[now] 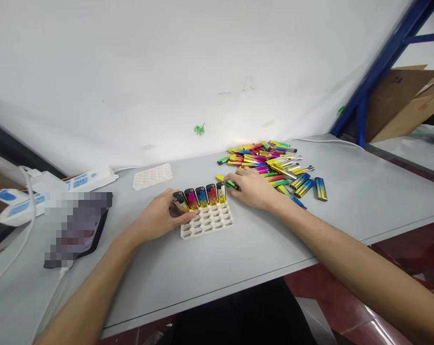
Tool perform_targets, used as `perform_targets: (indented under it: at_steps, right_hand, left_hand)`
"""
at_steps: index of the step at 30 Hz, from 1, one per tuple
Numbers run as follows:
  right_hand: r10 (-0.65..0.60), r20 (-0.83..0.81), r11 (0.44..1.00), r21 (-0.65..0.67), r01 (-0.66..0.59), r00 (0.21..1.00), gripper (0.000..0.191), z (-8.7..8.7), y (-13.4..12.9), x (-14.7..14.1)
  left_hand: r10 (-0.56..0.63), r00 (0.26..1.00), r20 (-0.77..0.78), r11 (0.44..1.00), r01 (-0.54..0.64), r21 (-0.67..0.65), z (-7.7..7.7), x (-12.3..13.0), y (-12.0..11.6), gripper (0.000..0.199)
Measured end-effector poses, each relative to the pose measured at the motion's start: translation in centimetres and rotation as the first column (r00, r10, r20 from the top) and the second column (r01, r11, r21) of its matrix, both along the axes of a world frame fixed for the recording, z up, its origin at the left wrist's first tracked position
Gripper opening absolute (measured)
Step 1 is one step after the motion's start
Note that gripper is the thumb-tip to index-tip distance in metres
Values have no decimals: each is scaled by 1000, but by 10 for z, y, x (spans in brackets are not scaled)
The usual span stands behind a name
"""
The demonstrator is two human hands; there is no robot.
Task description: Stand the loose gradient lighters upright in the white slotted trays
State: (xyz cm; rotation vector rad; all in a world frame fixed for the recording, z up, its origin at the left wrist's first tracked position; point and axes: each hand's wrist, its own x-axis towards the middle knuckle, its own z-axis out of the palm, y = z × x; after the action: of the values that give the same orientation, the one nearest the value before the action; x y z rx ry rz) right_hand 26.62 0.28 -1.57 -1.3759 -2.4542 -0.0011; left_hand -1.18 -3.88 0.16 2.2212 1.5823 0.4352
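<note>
A white tray (208, 223) with rows of oval holes lies on the table, with several shiny black-topped lighters upright along its far row. My left hand (155, 215) is closed at the tray's left end, thumb and fingers around a gold lighter (181, 203) that leans slightly; its lower end is partly hidden by the thumb. To the right of the tray, my right hand (251, 187) has its fingers closed on a green-and-yellow lighter (231, 184) lying at table level. Behind that hand spreads a loose pile of colourful metallic lighters (260, 155).
A second white holed tray (152, 176) lies near the wall. At the left are a phone-like object (82, 227), blurred out, a white cable and power strips (84, 179). A blue metal frame (362, 112) and cardboard boxes (400, 100) stand at the right.
</note>
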Motion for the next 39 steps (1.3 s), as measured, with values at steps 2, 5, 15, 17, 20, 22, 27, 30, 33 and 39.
perform_targets:
  at_steps: [2, 5, 15, 17, 20, 22, 27, 30, 33, 39]
  right_hand:
    - [-35, -32, 999, -13, 35, 999, 37, 0, 1, 2]
    - [-79, -94, 996, -47, 74, 992, 33, 0, 3, 4]
    - [-149, -319, 988, -76, 132, 936, 12, 2, 3, 6]
    - [-180, -457, 983, -119, 141, 871, 13, 6, 2, 6]
    - [-203, -703, 968, -251, 29, 681, 20, 10, 1, 4]
    - [-212, -817, 944, -313, -103, 536, 22, 11, 1, 4]
    - [-343, -883, 860, -433, -272, 320, 23, 11, 1, 1]
    - [-417, -862, 803, -498, -329, 287, 39, 13, 1, 1]
    - [-451, -845, 765, -532, -363, 287, 51, 14, 2, 2]
    - [-487, -837, 714, -546, -439, 249, 58, 14, 2, 4]
  left_hand:
    - [-3, 1000, -7, 1000, 3, 11, 0, 0, 0, 42]
    - [-10, 1000, -5, 1000, 10, 26, -1, -1, 1, 42]
    - [-21, 1000, 2, 1000, 21, 13, -1, -2, 1, 42]
    - [-33, 999, 8, 999, 33, 8, -1, -3, 1, 42]
    - [-32, 999, 9, 999, 32, 0, -3, -4, 2, 44]
    - [-28, 999, 15, 1000, 29, -2, -3, -4, 2, 44]
    - [-38, 999, 36, 999, 38, -7, -2, -3, 1, 39]
    - [-45, 997, 56, 999, 46, -28, 0, -4, 0, 36]
    - [-43, 998, 49, 998, 45, -42, 0, -6, 0, 37]
    - [-36, 999, 39, 997, 39, -70, 0, -8, 0, 38]
